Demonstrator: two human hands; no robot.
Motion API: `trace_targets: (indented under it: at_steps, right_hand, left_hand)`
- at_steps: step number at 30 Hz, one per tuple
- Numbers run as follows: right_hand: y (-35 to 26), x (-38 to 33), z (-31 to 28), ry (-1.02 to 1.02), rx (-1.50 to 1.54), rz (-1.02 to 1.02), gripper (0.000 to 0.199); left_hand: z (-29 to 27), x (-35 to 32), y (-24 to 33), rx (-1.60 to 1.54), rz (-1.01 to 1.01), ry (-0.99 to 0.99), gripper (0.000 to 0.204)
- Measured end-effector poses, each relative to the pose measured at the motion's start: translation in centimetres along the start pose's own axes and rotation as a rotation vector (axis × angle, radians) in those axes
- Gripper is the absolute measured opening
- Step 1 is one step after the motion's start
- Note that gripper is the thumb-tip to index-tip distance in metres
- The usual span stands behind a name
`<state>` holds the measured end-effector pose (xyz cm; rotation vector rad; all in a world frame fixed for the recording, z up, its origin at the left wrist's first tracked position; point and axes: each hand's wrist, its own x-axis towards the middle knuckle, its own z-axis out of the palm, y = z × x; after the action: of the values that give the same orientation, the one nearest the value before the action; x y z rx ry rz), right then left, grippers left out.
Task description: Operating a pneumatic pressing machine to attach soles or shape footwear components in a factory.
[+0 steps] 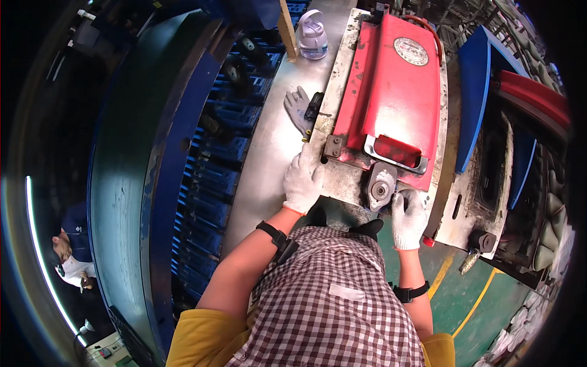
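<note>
A red mould-like block (pixel 400 92) with a curved top lies on a worn pale metal base plate (pixel 345 180). At its near end are a metal-rimmed slot (pixel 397 150) and a dark bracket with a round boss (pixel 381 188). My left hand (pixel 302 182), in a white knit glove, rests at the plate's near left corner, fingers stretched and thumb apart. My right hand (pixel 409 220), gloved alike, touches the plate's near edge just right of the bracket. Its thumb stands apart from the fingers, whose tips are partly hidden. I see nothing held in either hand.
A grey glove (pixel 297 110) and a lilac water bottle (pixel 313 40) sit on the metal table (pixel 263 153) at left. Blue machinery (pixel 211 165) stands beyond. Another red mould (pixel 532 98) and blue panels (pixel 477 92) are at right. A person (pixel 73 251) shows far left.
</note>
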<state>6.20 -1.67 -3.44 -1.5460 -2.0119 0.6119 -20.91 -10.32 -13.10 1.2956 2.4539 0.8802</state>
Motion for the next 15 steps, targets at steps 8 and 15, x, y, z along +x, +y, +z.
trace_targets:
  at_steps: [8, 15]
  right_hand:
    - [0.7, -0.2, -0.5, -0.096, 0.076, -0.004, 0.011]
    - [2.4, -0.9, -1.6, -0.356, 0.160, 0.070, 0.028]
  left_hand:
    - [-0.1, 0.0, 0.1, -0.018, 0.004, 0.004, 0.082]
    - [-0.7, -0.2, 0.5, -0.009, -0.019, -0.015, 0.078]
